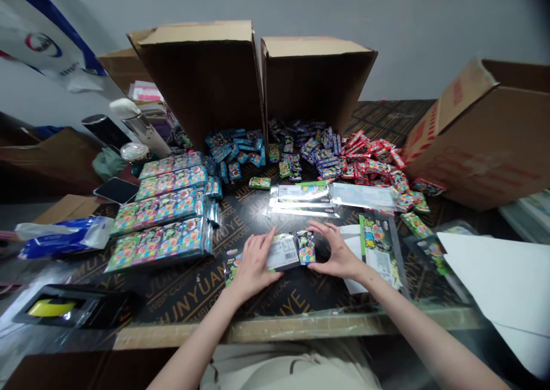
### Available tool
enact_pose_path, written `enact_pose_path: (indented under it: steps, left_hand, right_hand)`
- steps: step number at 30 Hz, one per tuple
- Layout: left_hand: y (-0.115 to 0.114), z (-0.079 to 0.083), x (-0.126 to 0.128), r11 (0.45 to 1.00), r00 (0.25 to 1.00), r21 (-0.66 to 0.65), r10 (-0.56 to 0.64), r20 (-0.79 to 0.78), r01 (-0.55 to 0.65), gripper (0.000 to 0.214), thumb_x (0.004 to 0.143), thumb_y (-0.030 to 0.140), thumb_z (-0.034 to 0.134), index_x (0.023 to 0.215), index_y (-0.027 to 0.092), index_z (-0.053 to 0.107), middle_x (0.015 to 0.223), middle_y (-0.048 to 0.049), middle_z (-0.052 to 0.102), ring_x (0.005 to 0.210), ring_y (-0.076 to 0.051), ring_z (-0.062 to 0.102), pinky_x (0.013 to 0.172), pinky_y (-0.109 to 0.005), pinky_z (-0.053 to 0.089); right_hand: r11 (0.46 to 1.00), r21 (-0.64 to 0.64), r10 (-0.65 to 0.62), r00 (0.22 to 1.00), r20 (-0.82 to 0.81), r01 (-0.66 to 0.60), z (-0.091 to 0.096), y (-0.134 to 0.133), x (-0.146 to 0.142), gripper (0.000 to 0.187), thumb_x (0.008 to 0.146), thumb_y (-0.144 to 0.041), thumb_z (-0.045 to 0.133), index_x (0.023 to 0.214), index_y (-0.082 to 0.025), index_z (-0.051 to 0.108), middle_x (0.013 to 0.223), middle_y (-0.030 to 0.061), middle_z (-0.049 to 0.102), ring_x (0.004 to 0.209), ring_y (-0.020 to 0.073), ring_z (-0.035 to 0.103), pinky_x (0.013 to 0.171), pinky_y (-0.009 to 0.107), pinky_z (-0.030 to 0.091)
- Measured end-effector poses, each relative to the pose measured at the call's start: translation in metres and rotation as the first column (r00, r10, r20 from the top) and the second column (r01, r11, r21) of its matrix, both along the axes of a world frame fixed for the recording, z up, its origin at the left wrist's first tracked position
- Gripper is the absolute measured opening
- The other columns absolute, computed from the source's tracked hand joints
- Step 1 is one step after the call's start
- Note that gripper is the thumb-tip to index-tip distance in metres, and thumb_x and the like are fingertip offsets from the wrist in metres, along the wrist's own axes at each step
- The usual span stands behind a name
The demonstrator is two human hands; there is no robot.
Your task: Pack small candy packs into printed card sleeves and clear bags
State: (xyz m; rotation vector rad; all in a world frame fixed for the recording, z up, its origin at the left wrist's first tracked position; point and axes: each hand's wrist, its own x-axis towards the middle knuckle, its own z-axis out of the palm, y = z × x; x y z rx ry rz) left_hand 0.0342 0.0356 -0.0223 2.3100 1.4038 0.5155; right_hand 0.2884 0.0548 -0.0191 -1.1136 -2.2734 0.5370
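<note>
My left hand (pixel 253 264) lies over a flat printed packaging sleeve (pixel 283 252) with a white label and barcode, its thumb and fingers gripping the edges. At the sleeve's right end is a small purple candy packet (pixel 306 248). My right hand (pixel 337 252) curves round this packet, fingertips at its far edge and thumb at its near edge. I cannot tell whether the packet is inside the sleeve or on it. Beside my right wrist lies another green-and-black printed sleeve (pixel 378 247), with white paper (pixel 353 264) partly under it. Clear plastic sleeves (pixel 303 198) lie just beyond my hands.
Neat rows of filled packs (pixel 161 227) stand at left. Blue packets (pixel 240 149), purple packets (pixel 320 146) and red packets (pixel 373 161) are heaped by open cartons (pixel 318 46). Another carton (pixel 481 132) stands right. A tape dispenser (pixel 64 308) and phone (pixel 118 190) lie left.
</note>
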Motion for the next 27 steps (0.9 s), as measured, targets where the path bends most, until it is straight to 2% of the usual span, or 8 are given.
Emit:
enact_pose_path:
  steps: [5,8,10,14,18,21,24,27]
  left_hand:
    - [-0.002,0.009,-0.002,0.999,0.996,-0.014,-0.033,0.078,0.035,0.108,0.054,0.028,0.074,0.140,0.024,0.010,0.117,-0.0073,0.045,0.111,-0.026,0.040,0.103,-0.045,0.023]
    - [-0.001,0.009,-0.005,0.998,0.991,-0.020,0.058,0.120,-0.056,0.108,0.053,0.028,0.074,0.140,0.024,0.011,0.118,-0.0086,0.044,0.110,-0.027,0.040,0.098,-0.044,0.029]
    - [0.001,0.007,-0.008,0.993,0.983,-0.022,0.119,0.140,-0.117,0.107,0.053,0.029,0.074,0.140,0.023,0.011,0.119,-0.0096,0.044,0.110,-0.027,0.041,0.096,-0.044,0.031]
    - [0.004,0.002,-0.013,0.989,0.977,-0.030,0.144,0.159,-0.142,0.108,0.052,0.030,0.075,0.140,0.023,0.014,0.120,-0.0097,0.044,0.110,-0.027,0.041,0.095,-0.043,0.033]
    - [0.000,-0.006,-0.012,0.991,0.985,-0.049,0.127,0.114,-0.123,0.104,0.050,0.031,0.076,0.138,0.024,0.021,0.117,-0.0084,0.045,0.109,-0.027,0.041,0.095,-0.043,0.033]
    - [-0.010,-0.013,-0.009,0.994,0.997,-0.096,0.059,0.048,-0.054,0.098,0.047,0.034,0.078,0.134,0.025,0.033,0.118,-0.0089,0.044,0.109,-0.029,0.040,0.095,-0.044,0.034]
    - [-0.021,-0.018,-0.006,0.992,0.999,-0.124,0.014,0.032,-0.010,0.095,0.045,0.035,0.079,0.131,0.026,0.039,0.122,-0.0099,0.043,0.112,-0.030,0.038,0.096,-0.046,0.032]
    - [-0.025,-0.016,-0.008,0.987,0.993,-0.158,0.034,0.117,-0.015,0.097,0.041,0.042,0.081,0.128,0.026,0.043,0.120,-0.0104,0.046,0.113,-0.032,0.038,0.099,-0.050,0.028]
  right_hand:
    - [0.983,-0.107,0.141,0.989,-0.049,-0.146,0.007,0.003,-0.005,0.088,0.063,-0.042,0.069,0.135,-0.023,0.021,0.131,0.0116,0.045,0.121,0.0275,0.041,0.103,0.046,0.019]
    - [0.996,-0.082,-0.027,0.995,-0.098,0.018,0.009,0.004,-0.009,0.095,0.064,-0.047,0.070,0.138,-0.024,0.015,0.129,0.0117,0.047,0.124,0.0292,0.036,0.102,0.048,0.019]
    - [0.992,-0.099,-0.088,0.987,-0.135,0.075,0.010,0.001,-0.015,0.086,0.074,-0.042,0.062,0.139,-0.024,0.010,0.122,0.0098,0.054,0.124,0.0270,0.037,0.102,0.048,0.017]
    - [0.983,-0.150,0.099,0.992,-0.075,-0.109,0.014,0.011,-0.037,0.058,0.088,-0.032,0.045,0.139,-0.027,0.017,0.106,0.0047,0.064,0.113,0.0217,0.049,0.104,0.046,0.013]
    - [0.979,0.022,-0.200,0.978,-0.061,0.202,0.015,0.076,-0.069,0.047,0.085,-0.037,0.048,0.130,-0.024,0.039,0.122,0.0084,0.054,0.115,0.0239,0.044,0.099,0.042,0.024]
    - [0.980,-0.018,-0.197,0.979,0.055,0.198,0.010,0.140,-0.100,0.063,0.074,-0.040,0.061,0.130,-0.021,0.039,0.137,0.0128,0.037,0.124,0.0301,0.031,0.097,0.046,0.024]
    - [0.983,-0.080,-0.163,0.986,0.044,0.166,0.006,0.184,-0.129,0.060,0.072,-0.033,0.064,0.127,-0.022,0.043,0.129,0.0146,0.047,0.121,0.0325,0.034,0.096,0.052,0.022]
    - [0.981,-0.151,-0.128,0.992,-0.020,0.123,0.010,0.197,-0.147,0.048,0.073,-0.027,0.062,0.120,-0.020,0.050,0.116,0.0135,0.057,0.115,0.0311,0.041,0.095,0.052,0.023]
